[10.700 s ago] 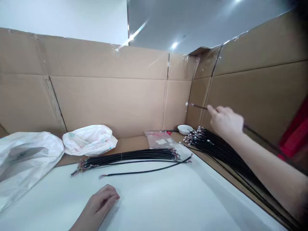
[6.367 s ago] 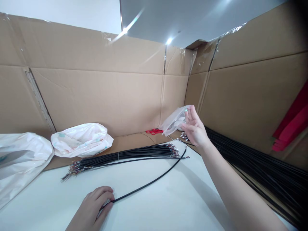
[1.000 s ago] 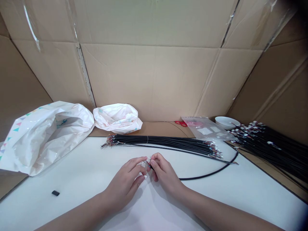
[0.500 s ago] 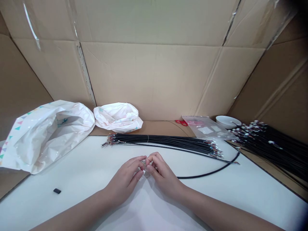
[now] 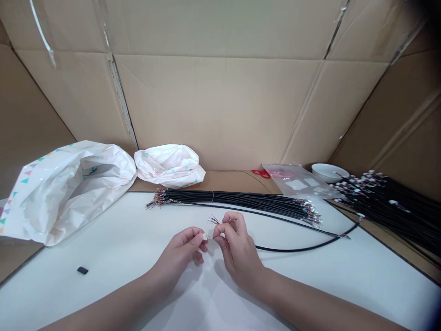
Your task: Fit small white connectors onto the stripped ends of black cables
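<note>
Here L hand [image 5: 179, 250] pinches white connector [image 5: 205, 236], R hand [image 5: 239, 248] holds black wire [image 5: 292, 251]

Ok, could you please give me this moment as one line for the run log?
left hand: pinches small white connector | right hand: holds thin wires | nearby: black cable bundle, white table

black cables [image 5: 241, 198], triangle-printed white bag [image 5: 58, 197]

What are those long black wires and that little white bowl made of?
The black cable bundle looks like smooth, bendy plastic or rubber over wire, with a soft sheen; the insides don't show. The white bowl looks like glazed ceramic because it has a smooth, gently shiny surface, but it might be plastic.
</note>
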